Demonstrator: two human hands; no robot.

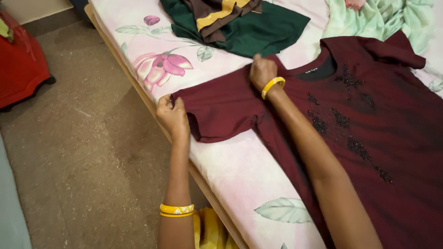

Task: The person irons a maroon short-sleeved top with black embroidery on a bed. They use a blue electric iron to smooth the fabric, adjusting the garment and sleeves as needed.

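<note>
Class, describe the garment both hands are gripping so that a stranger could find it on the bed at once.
Start at the bed sheet, pink with flower prints. Spread flat across it lies the maroon dress, its sleeve at the bed's edge pinched by the left hand, its shoulder by the right hand. Unlike the folded green cloth nearby, it bears dark sparkly beadwork.

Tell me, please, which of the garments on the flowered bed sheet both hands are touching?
The maroon short-sleeved top with dark beadwork: left hand grips its sleeve hem, right hand its shoulder. The green garment lies untouched.
</note>
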